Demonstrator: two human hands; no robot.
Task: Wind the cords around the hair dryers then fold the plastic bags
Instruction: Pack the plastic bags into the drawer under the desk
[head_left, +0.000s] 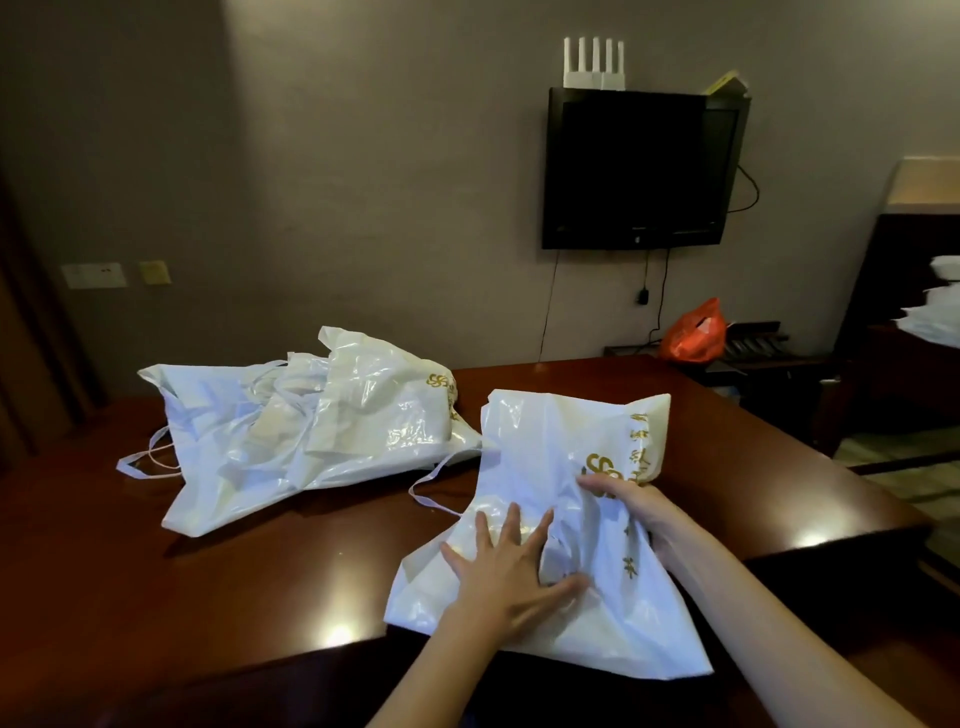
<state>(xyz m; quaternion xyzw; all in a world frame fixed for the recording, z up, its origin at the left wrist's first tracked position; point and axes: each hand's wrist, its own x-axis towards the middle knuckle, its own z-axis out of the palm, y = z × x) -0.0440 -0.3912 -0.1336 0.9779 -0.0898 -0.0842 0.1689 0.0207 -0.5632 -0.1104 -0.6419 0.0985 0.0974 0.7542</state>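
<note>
We find one white plastic bag (550, 525) lying crumpled on the near edge of the dark wooden bench (208, 582), its lower corner hanging over the rim. It is glossy, creased, and has a thin white handle loop trailing to its left. Gold print runs along its right side: a swirl emblem and a column of characters, too wrinkled for us to read.

The left hand (506, 569) lies flat on the bag with its fingers (511, 525) straight and spread, pressing the plastic down. The right hand (631, 501) has its fingers curled into the plastic beside the gold emblem, pinching a gather of it.

A heap of further white bags (291, 431) rests on the bench to the left and behind, just touching the first at one corner. One carries the same gold emblem. Their handles spill toward the left. We cannot tell whether they contain anything.

On the wall behind we note a black television (639, 169); an orange bag (693, 332) sits below it.
</note>
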